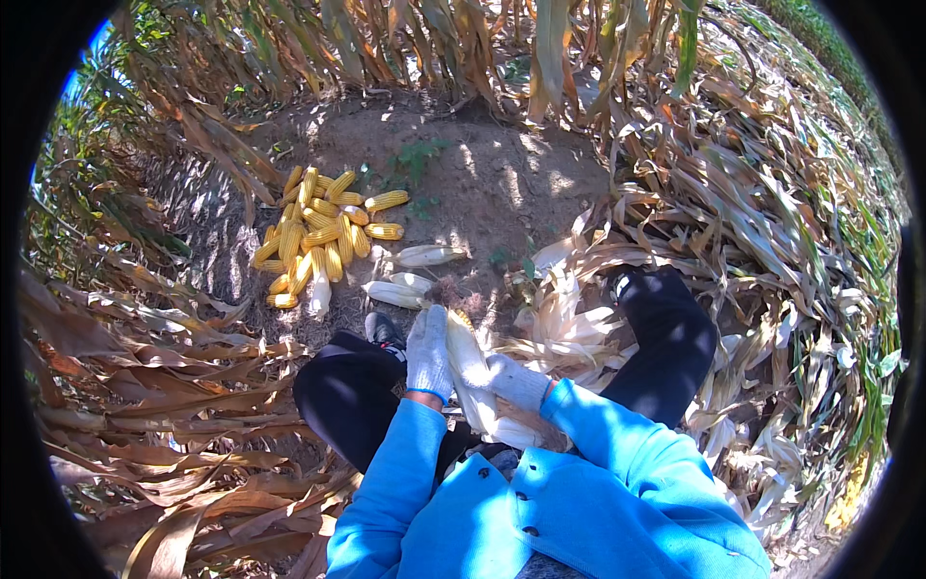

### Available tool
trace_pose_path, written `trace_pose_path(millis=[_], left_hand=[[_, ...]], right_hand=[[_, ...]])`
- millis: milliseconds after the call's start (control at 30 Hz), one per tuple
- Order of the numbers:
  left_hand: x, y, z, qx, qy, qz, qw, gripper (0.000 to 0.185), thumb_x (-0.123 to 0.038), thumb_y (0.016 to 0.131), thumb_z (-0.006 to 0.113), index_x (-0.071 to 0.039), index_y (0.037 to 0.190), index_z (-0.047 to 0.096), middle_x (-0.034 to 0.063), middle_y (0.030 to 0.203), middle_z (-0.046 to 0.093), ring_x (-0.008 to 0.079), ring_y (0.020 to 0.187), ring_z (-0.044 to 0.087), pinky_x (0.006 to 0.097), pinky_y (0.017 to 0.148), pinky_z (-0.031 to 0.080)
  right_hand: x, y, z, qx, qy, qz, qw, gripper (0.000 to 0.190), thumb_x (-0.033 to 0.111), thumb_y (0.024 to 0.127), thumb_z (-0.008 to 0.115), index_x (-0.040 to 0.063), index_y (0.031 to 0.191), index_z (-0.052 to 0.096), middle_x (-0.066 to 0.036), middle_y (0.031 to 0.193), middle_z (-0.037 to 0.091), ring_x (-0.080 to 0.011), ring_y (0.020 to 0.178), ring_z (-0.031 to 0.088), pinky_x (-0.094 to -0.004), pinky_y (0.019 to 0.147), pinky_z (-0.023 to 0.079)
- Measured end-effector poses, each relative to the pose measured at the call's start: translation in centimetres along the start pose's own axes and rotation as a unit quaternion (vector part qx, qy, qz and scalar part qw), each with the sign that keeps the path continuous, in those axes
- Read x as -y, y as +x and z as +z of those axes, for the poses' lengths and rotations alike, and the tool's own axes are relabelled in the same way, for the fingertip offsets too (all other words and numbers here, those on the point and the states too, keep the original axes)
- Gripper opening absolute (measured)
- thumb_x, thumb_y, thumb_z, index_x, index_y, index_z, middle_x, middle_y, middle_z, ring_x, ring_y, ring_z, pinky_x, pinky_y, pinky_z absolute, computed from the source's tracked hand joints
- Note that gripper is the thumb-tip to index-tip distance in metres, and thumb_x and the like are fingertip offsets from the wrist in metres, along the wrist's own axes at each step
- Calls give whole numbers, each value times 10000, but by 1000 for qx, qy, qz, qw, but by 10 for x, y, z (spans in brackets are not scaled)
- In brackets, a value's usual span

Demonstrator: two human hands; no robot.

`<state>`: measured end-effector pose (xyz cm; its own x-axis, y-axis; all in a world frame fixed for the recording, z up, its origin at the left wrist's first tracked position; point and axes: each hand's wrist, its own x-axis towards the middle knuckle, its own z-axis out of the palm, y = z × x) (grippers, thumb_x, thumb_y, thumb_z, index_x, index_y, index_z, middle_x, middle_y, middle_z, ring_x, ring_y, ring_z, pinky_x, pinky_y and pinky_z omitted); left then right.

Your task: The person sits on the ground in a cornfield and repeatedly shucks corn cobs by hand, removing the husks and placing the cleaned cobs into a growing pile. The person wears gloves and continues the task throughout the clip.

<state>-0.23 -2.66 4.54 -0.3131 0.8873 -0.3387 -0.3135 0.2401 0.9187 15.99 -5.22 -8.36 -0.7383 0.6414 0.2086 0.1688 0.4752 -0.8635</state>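
Between my two gloved hands is an ear of corn [463,340], its yellow kernels showing at the tip and pale husk hanging down toward my lap. My left hand [430,354], in a whitish knit glove, lies along the ear's left side with fingers pointing away from me. On the right, my right hand [515,380] grips the pale husk lower down. Just beyond my left hand lie several ears in husk [398,293] on the soil. A heap of husked yellow corn ears [318,224] rests farther off to the left.
Stripped husks [568,326] are piled between my legs toward the right. Dry corn stalks [731,210] lie thick along the right side, and more dry leaves [188,434] cover the left. Standing corn plants [434,43] line the far edge of the bare soil [485,166].
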Motion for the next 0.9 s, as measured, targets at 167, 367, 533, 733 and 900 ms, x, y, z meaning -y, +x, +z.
trace_pose_path(millis=[167,367,533,733,900], left_hand=[[-6,-20,16,-86,109,101,985,307,-173,929,670,49,1133,613,133,1031,683,181,877,621,325,792,507],[16,-5,4,-121,27,30,992,233,-122,959,605,30,1134,621,89,998,661,172,856,642,321,759,543],[53,3,-18,-121,-235,-103,959,167,-142,993,570,7,1059,608,130,957,656,252,823,663,388,742,567],[55,-18,-8,-122,-145,-109,976,175,-198,1035,520,-25,1035,546,82,855,608,212,742,640,375,681,554],[24,-61,-15,11,8,-45,999,198,-202,1014,548,-57,886,588,0,710,541,83,595,502,243,546,419]], right_hand=[[15,-5,-4,1,-101,-23,995,543,71,840,610,127,1378,558,-175,913,624,-311,847,628,-344,732,516],[66,13,-33,-17,422,248,872,364,239,975,615,75,1301,616,-105,1008,669,-165,879,614,-305,746,502],[82,18,-49,-81,424,297,852,492,358,983,619,-20,1295,586,-103,1103,667,-131,958,584,-295,831,488],[51,26,-30,-221,315,288,877,411,262,955,665,-14,1244,572,-78,1115,653,-163,1003,592,-336,863,503],[24,15,-60,-340,484,314,742,380,303,955,669,42,1216,584,-77,1037,658,-229,926,651,-393,819,544]])
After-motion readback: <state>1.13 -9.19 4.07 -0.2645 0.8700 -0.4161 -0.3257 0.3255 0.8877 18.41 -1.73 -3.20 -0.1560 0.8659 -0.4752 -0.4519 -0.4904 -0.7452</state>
